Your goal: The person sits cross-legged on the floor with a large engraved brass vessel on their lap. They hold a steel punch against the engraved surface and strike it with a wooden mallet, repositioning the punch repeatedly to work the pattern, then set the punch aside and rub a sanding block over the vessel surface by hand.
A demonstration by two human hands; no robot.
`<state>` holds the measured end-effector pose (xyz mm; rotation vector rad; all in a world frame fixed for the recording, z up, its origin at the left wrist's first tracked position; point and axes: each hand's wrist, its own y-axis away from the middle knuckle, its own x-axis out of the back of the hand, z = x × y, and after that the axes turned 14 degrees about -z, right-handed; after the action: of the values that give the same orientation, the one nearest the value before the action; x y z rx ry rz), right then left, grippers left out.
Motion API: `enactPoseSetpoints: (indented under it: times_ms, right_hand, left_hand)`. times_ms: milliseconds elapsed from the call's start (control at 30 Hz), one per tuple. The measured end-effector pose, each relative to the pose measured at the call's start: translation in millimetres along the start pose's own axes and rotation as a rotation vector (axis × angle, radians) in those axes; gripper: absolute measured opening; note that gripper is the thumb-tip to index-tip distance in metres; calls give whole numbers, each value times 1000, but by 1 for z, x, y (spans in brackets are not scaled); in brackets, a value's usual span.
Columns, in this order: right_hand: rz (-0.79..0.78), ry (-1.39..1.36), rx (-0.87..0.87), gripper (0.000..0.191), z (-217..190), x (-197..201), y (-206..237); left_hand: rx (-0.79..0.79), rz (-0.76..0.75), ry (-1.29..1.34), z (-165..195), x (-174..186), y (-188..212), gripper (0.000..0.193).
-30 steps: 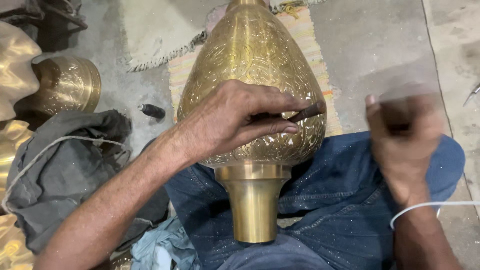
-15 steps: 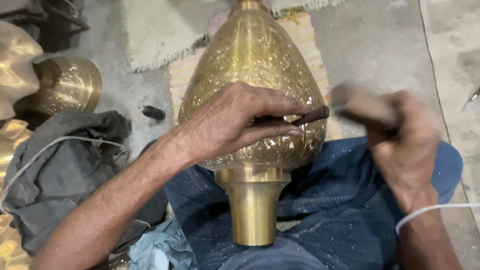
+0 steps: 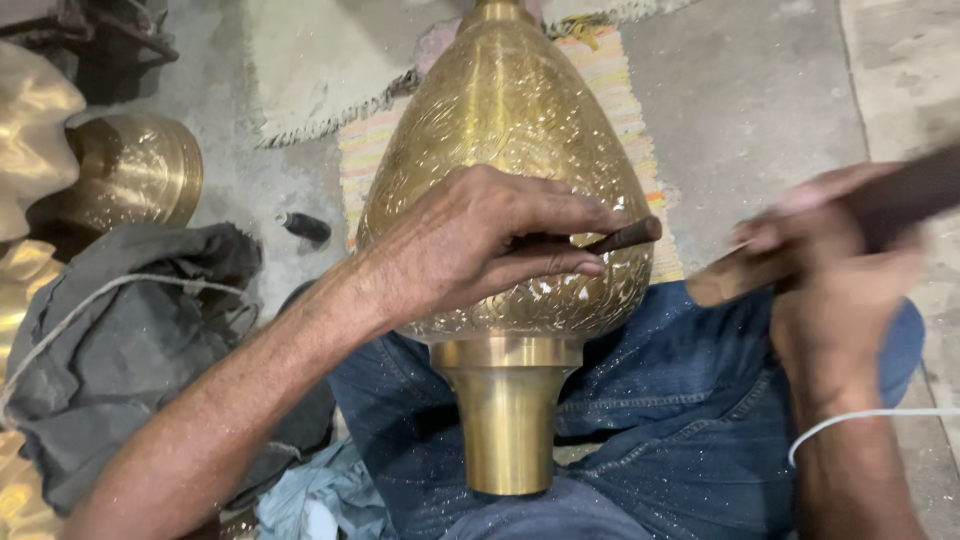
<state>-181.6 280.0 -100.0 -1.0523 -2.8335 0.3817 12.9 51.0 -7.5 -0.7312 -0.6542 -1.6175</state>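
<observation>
Brass vase [image 3: 500, 150] lies across my lap on the blue jeans [image 3: 650, 440], neck pointing near. My left hand [image 3: 470, 250] rests on its belly, fingers pinched on a thin chisel [image 3: 620, 236]. My right hand [image 3: 830, 280], blurred, grips a dark hammer [image 3: 900, 195]. I'd keep the chisel steady and strike lightly.

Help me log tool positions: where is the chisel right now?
In the head view, the chisel sits centre-right, pinched in the left hand against the engraved brass vase.
</observation>
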Motion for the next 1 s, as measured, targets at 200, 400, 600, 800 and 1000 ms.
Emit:
enactPoseSetpoints:
  times_ms: [200, 400, 600, 800, 1000]
  right_hand:
    - [-28, 562, 54, 12, -17, -9, 3]
    - [-292, 1117, 210, 24, -19, 1, -5]
    - [20, -50, -19, 11, -9, 5, 0]
    - [-69, 672, -25, 13, -20, -4, -5]
    - [-305, 834, 115, 16, -24, -6, -4]
  left_hand:
    - [54, -29, 21, 0, 2, -1, 39]
    - [-56, 14, -58, -4, 0, -1, 35]
    - [27, -24, -10, -3, -1, 0, 36]
    - [-17, -20, -3, 1, 0, -2, 36]
    - [-36, -27, -16, -1, 3, -4, 33]
